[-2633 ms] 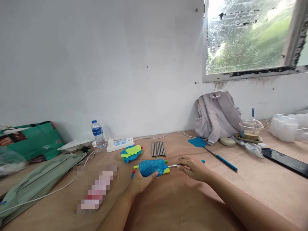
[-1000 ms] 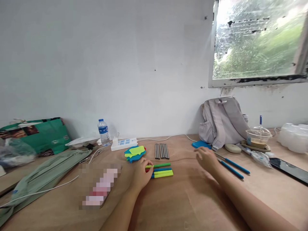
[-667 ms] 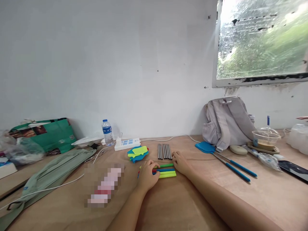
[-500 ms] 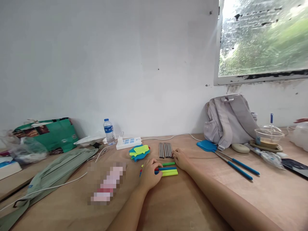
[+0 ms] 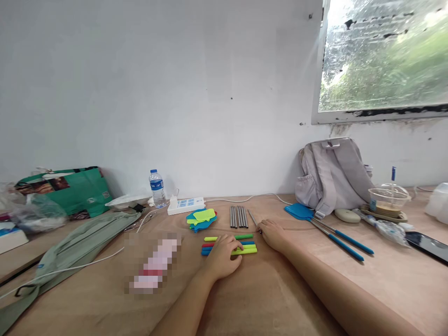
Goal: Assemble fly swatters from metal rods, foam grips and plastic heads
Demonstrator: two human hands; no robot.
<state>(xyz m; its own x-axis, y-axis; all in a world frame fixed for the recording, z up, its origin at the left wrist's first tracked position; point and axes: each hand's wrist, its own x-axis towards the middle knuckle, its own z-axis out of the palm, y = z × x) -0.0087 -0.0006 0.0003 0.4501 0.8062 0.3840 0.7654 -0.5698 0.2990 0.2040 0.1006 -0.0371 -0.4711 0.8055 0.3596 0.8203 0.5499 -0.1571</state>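
Note:
Several coloured tubes, yellow, green, blue and red, lie in a stack of rows on the table, among them a yellow tube (image 5: 248,251) in front. Over these tubes rests my left hand (image 5: 224,255), thumb and fingers apart, covering their middle parts. My right hand (image 5: 272,233) pinches the near end of a thin metal rod (image 5: 252,217), which slants away to the left. Beside it several metal rods (image 5: 239,217) lie side by side. Flat fly swatter heads (image 5: 201,218) in blue, yellow-green and red are piled to the left.
Two blue fly swatters (image 5: 345,242) lie at the right by a grey backpack (image 5: 332,177). A cup (image 5: 388,200), a phone (image 5: 429,247) and a whitish oval case (image 5: 347,215) are farther right. Leftward are a power strip (image 5: 186,205), a water bottle (image 5: 157,189) and a green bag (image 5: 80,191).
My right hand has moved slightly right and drawn one metal rod away from the row. My left hand has shifted a little right and nearer over the tubes, uncovering more of them.

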